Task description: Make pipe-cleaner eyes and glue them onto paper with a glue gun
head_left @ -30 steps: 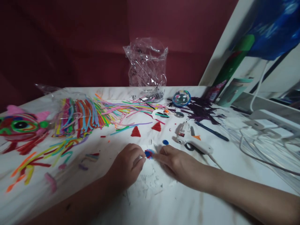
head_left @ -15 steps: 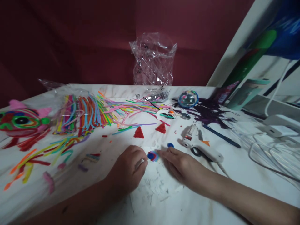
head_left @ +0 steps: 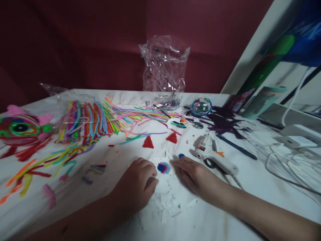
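Note:
A small coil of blue, red and pale-coloured fuzzy strips (head_left: 164, 168) lies on a white sheet with dark marks (head_left: 167, 197), between my two hands. Just left of the coil is my left hand (head_left: 139, 180), its fingers bent, with a gap between thumb and forefinger and nothing seen in it. My right hand (head_left: 194, 174) rests to the coil's right, fingers stretched toward it and a little apart from it. A blue disc (head_left: 181, 156) sits behind my right fingers, partly covered. Two red fuzzy triangles (head_left: 148, 142) lie beyond the hands.
Bundles of coloured pipe cleaners (head_left: 92, 120) spread across the back left, beside a colourful animal figure (head_left: 22, 129). On the right are a white glue gun (head_left: 218, 160), a dark blue pen-like tool (head_left: 237, 147), a clear dome (head_left: 201, 107), purple strips (head_left: 223, 120) and cables (head_left: 278, 164).
My right fingertips have drawn back slightly from the coil. My left fingers have moved a little away to the left, showing more of it. The coil stays in place.

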Tool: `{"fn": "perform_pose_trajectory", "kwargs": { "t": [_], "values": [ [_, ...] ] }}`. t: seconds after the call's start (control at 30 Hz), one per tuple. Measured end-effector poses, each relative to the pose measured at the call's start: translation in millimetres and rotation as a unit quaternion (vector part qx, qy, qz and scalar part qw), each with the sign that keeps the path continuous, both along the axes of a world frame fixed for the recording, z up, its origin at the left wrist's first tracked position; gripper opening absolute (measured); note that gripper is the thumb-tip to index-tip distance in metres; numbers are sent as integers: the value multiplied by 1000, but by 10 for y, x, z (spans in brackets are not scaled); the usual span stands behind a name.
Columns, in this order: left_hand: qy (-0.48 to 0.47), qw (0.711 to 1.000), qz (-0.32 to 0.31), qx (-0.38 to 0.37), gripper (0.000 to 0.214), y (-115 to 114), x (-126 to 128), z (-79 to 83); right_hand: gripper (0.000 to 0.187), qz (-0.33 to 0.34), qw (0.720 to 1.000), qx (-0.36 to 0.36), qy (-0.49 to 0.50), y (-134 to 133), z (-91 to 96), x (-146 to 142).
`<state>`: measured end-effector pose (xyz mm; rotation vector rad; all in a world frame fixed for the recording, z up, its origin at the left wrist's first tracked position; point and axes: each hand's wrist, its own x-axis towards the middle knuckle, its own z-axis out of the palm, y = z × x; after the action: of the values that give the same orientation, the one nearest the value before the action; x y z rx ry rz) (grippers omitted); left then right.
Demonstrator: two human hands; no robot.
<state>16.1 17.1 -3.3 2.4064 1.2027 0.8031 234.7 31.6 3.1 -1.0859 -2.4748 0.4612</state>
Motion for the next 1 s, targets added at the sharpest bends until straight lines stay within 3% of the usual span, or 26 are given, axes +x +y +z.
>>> {"fn": "perform_pose_trajectory", "kwargs": {
  "t": [0.23,0.4,0.57,0.67,0.8,0.93,1.0],
  "values": [
    [-11,1000,6,2,9,-11,-11,-1,27,-24,999,-7,27,-1,10,10],
    [-36,999,24,18,13,1,-18,-14,33,-1,999,42,-17,-8,-75,7],
    [-17,999,29,12,12,0,-11,-21,37,19,997,68,12,-35,-90,-23],
    [-3,999,30,14,11,-4,-8,-19,42,28,993,94,-67,-64,-51,-79],
    [10,999,20,34,10,14,-23,-27,47,24,988,56,-142,-96,9,-122],
    [3,996,17,93,10,72,-52,-74,48,29,995,72,-60,-58,95,-35],
    [-11,992,19,123,9,102,-62,-97,39,15,993,108,-37,-9,185,55]
  ]
}}
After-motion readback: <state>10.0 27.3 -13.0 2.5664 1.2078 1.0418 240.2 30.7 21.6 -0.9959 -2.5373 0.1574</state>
